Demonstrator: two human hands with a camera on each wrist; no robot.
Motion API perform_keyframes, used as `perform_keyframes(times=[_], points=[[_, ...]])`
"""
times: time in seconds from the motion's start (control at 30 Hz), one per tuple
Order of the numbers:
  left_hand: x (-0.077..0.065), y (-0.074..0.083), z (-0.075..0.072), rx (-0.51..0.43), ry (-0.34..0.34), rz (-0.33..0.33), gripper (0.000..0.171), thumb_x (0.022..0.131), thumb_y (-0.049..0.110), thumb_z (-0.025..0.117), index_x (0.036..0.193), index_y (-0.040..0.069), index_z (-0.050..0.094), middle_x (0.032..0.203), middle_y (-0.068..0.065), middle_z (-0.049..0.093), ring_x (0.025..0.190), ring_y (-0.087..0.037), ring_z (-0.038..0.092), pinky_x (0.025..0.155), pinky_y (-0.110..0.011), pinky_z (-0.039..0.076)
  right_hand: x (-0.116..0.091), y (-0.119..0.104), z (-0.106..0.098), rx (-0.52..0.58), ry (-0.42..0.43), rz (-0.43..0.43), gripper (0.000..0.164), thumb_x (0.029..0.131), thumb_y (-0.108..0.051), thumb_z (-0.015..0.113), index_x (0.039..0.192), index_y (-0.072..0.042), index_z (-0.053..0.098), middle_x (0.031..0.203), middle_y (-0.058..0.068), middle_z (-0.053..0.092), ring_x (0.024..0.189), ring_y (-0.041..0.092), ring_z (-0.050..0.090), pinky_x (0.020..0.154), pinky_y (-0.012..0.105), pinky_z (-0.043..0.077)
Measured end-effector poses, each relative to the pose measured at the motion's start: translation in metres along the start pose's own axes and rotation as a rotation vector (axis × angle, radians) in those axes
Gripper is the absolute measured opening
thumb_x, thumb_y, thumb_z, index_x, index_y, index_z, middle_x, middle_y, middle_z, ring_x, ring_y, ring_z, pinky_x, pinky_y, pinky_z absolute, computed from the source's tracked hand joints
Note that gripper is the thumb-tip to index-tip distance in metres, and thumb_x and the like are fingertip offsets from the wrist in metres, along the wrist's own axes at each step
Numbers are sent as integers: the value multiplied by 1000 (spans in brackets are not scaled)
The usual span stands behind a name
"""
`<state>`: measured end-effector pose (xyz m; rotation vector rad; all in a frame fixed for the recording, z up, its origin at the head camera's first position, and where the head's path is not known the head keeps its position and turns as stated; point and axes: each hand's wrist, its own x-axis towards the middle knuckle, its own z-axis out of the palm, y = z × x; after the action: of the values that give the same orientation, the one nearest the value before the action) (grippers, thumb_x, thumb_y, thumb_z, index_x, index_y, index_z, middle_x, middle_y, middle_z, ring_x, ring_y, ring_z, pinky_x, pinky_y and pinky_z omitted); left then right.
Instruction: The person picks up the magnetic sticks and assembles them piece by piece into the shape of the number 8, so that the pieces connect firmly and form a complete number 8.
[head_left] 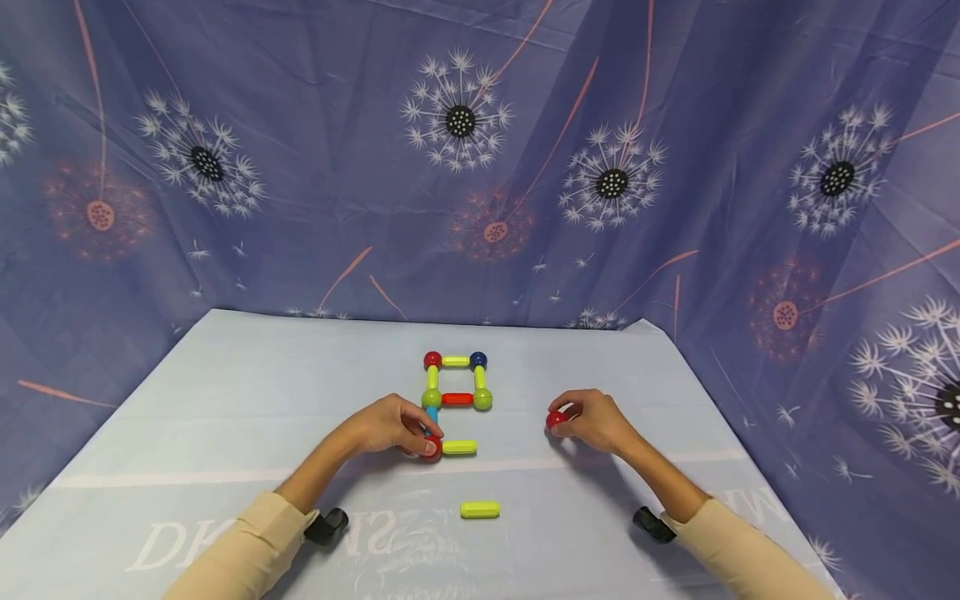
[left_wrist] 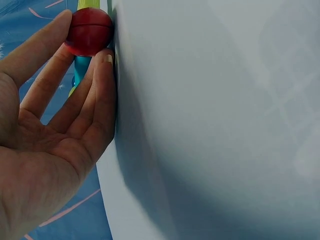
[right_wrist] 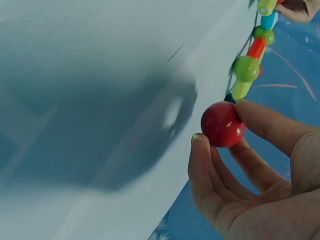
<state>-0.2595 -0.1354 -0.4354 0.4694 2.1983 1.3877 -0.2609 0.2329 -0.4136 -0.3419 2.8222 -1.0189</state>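
Observation:
My left hand (head_left: pixel 392 427) pinches a red ball (left_wrist: pixel 90 32) between thumb and fingers at the lower left corner of a ball-and-rod shape. From that ball a yellow-green rod (head_left: pixel 459 447) points right, and a blue rod (head_left: pixel 431 414) runs up to a green ball (head_left: pixel 431 399). Farther right, my right hand (head_left: pixel 595 419) holds another red ball (right_wrist: pixel 223 124) by its fingertips, apart from the shape. Above the blue rod lies a square of rods, with a red rod (head_left: pixel 457 399) along its near side and a second green ball (head_left: pixel 482 399) at its near right corner.
A loose yellow-green rod (head_left: pixel 480 509) lies nearer the front of the white-covered table (head_left: pixel 570 542). The square's far corners are a red ball (head_left: pixel 432 360) and a dark blue ball (head_left: pixel 478 360). Behind the table hangs a purple dandelion-print cloth (head_left: pixel 337 150).

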Motion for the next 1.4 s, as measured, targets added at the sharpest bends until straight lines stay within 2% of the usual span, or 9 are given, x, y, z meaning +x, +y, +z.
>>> perform_keyframes(times=[0.3,0.53,0.97,1.4], points=[[-1,4,0,6,1,9,27,83,8,82,109,3,78,90,-11,76,73,-12,64,70,-32,56,5,-19,14,19,-35,-24,29,78,-13,85,105,-11,77,87,2,74,80,14,65,70,32,49],[0,-3,0,17,2,-10,25,83,11,82,108,5,78,88,-7,76,75,-13,66,72,-32,56,9,-33,27,23,-78,-32,27,78,-14,85,104,-12,77,85,0,72,79,15,63,68,31,48],[-1,1,0,1,-7,7,27,83,10,82,109,2,78,91,-10,77,75,-12,65,71,-32,56,9,-49,54,27,-152,-66,26,79,-16,86,103,-13,76,85,0,72,78,14,62,66,30,50],[0,0,0,-3,-3,12,27,83,9,82,109,2,78,89,-9,77,74,-12,66,71,-32,57,9,-59,65,31,-171,-95,24,80,-18,85,102,-15,76,86,-1,72,79,13,63,67,30,50]])
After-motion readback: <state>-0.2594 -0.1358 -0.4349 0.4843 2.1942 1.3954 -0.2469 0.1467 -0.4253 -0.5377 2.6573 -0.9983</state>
